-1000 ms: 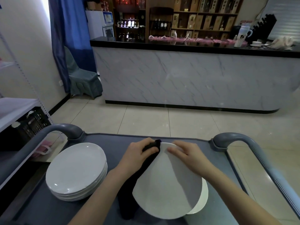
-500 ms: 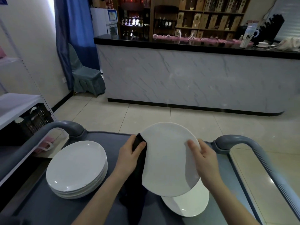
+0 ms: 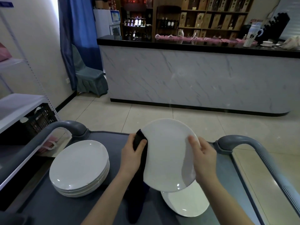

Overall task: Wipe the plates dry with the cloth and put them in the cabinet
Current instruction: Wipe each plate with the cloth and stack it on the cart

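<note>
Head view, single entry.

A person stands at a grey cart [image 3: 48, 207], both bare hands over its top.

Held plate [image 3: 167, 155]: white, round, glossy and plain, with a shallow rim. It is raised above the cart's top and tilted, face towards the person, with its upper edge above the cart's far end. Small highlights show near its lower edge.

The left hand [image 3: 131, 157] pinches a dark cloth [image 3: 138, 205] against the plate's left edge, thumb on top of the cloth. The cloth hangs from that hand down to the cart's top. The right hand [image 3: 204, 161] clamps the plate's right edge, thumb laid on the near face; its other fingers are not clearly seen.

A second plate [image 3: 186, 203], also white, lies flat on the cart's top directly under the held one, partly hidden by it. A stack of plates [image 3: 78, 166] sits on the cart's left side, apart from the hands. Several rims show, but the count is unclear.

The cart has a flat dark grey top and curved lighter handles at its far left [image 3: 48, 132] and far right [image 3: 259, 153].

Beyond the cart lies a pale tiled floor [image 3: 178, 120], then a long marble-patterned bar counter [image 3: 194, 78] with a black top. Wooden shelves [image 3: 211, 18] of bottles and boxes stand behind it. Left of the cart is a white shelf [image 3: 16, 104] with a black crate [image 3: 39, 120] beneath. Far left beyond the cart are a blue curtain [image 3: 76, 30] and a covered chair [image 3: 89, 78].
</note>
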